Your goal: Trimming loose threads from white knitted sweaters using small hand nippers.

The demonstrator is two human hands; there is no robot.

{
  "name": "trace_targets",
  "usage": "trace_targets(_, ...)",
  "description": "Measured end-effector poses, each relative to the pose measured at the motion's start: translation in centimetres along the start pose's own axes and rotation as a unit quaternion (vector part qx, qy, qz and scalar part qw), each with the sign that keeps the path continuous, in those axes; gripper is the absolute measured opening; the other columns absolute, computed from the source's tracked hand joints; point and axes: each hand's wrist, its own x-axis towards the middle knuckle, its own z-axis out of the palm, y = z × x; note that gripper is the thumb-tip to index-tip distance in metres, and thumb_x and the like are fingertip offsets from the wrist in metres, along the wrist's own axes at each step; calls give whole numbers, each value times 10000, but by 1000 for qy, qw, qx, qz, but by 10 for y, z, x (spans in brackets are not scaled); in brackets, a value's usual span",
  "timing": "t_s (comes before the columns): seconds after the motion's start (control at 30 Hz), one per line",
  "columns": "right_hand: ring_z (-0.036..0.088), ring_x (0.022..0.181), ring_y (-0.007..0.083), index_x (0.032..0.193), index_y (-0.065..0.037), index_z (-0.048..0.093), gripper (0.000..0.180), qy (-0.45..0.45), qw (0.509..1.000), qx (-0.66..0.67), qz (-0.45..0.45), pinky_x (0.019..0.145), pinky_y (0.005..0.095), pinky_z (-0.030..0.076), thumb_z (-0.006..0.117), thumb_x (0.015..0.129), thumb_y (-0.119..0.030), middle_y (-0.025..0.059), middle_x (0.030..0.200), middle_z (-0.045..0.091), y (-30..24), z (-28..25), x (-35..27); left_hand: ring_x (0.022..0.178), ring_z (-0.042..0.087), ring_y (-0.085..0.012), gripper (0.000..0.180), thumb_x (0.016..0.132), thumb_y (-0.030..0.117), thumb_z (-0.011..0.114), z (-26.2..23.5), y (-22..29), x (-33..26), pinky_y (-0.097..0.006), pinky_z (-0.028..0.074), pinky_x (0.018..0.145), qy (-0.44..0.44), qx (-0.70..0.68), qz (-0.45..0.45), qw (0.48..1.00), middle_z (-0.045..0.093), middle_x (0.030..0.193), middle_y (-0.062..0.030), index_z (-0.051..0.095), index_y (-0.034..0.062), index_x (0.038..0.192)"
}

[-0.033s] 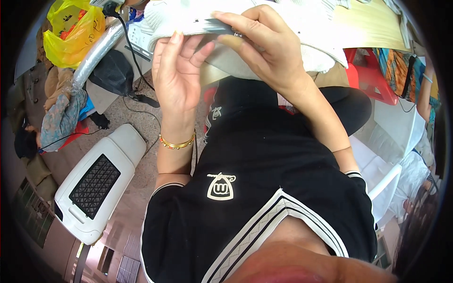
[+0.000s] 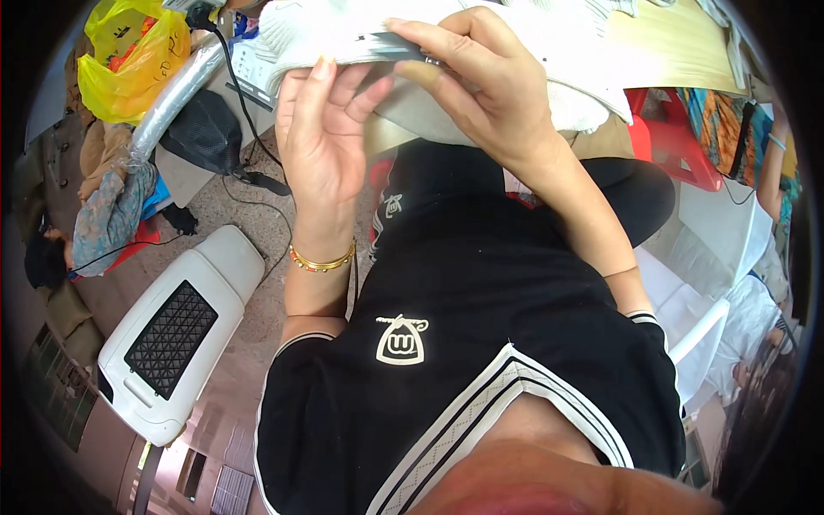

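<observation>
A white knit garment [image 2: 296,39] with a ribbed edge lies spread on the table at the top of the view. My left hand [image 2: 326,142], palm toward me, has its thumb against the garment's edge and its other fingers curled behind, pinching the cloth. Above the garment, my right hand [image 2: 489,90] grips a slim grey metal tool [image 2: 390,50] between thumb and fingers. Its tip points left, over the cloth close to my left fingertips. Motion blurs the tool, so its exact kind does not show.
Pale wooden table [image 2: 669,47] at the top right. A yellow plastic bag [image 2: 129,64], a black mesh bag [image 2: 202,133] and a black cable are at the left. Beside me are a white-and-black seat [image 2: 180,335], a red stool [image 2: 678,146] and a white chair [image 2: 704,335]. Other people sit at both sides.
The blurred grey tool in my right hand has shifted very slightly over the cloth. Both hands keep nearly the same place.
</observation>
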Motion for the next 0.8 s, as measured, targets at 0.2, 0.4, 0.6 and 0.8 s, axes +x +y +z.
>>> trace_targets(0.2,574,652,223,1232,-86,692,415,-18,999,-46,-14,564,315,461,778,826,-73,75,810,562,-7,0,5,1028,701,-227,165,1023,80,554,0,0,-4,-405,632,845,-15,48,29,998,678,1129,-135,582,-8,1160)
trace_targets(0.4,654,725,195,1052,-223,772,245,72,991,-98,-60,567,334,514,765,808,-241,-10,812,603,23,17,-9,1012,711,-266,189,1023,61,529,-8,-8,3,-420,631,844,-55,11,22,998,675,1162,-156,553,-6,1198)
trace_targets(0.6,662,789,185,1130,-246,743,316,41,995,-77,-49,577,341,529,750,816,-276,-18,868,590,20,21,-10,1068,697,-290,214,1045,96,482,-29,1,8,-412,629,887,-91,-11,-5,996,663,1209,-217,586,-37,1176)
trace_targets(0.8,653,790,181,1111,-232,751,298,41,995,-74,-60,561,337,523,737,814,-218,-16,886,569,18,16,-10,1097,682,-293,309,1046,134,488,-28,6,12,-414,619,911,-89,-65,-56,992,655,1229,-216,545,-78,1263)
